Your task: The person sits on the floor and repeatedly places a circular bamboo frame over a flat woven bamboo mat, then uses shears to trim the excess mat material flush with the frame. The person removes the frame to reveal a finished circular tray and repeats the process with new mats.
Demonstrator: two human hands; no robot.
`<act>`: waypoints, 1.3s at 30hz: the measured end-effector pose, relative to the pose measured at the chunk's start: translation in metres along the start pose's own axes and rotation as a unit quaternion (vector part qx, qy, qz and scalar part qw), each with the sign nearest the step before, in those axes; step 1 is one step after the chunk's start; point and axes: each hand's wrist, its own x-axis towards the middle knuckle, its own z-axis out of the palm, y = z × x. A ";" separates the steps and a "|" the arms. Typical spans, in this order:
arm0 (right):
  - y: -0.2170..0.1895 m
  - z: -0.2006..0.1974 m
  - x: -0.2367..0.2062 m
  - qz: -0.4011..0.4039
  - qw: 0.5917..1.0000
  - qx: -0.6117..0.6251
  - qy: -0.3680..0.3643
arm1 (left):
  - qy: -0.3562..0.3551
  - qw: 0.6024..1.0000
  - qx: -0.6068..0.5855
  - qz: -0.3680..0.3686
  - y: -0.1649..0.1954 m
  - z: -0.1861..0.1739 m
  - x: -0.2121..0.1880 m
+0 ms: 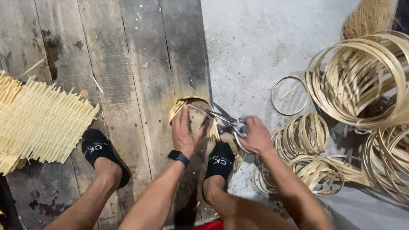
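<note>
A: What's nearest the camera?

B: 2 bare legs ending in black socks, one sock just below the right hand's fingers, the other well off to the left on the planks.

A: And the left hand?

B: It lies flat on a small woven basket, fingers spread and curled lightly over its top, pressing it. A black watch sits on that wrist.

A: The right hand?

B: Its fingers are closed through the handles of scissors. The blades reach left from those fingers to the basket's frayed rim, just beside the left hand's fingertips. How far the blades are parted I cannot tell.

A: What lies beyond?

B: Right of the right hand's fingers, coils of bamboo strip on the concrete; past them 1 thin ring and a large stack of hoops. Far left of the left hand's fingers, a woven mat with loose ends.
</note>
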 end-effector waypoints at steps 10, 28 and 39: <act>0.018 0.018 0.044 -0.025 0.974 -0.209 -0.087 | -0.085 0.996 0.003 0.037 -0.006 -0.016 0.014; 0.029 0.025 0.062 -0.114 0.970 -0.205 0.064 | -0.017 0.999 0.017 -0.036 0.033 0.003 0.022; 0.044 0.030 0.065 -0.068 0.984 -0.166 -0.015 | -0.032 0.998 0.042 0.021 0.024 0.010 0.021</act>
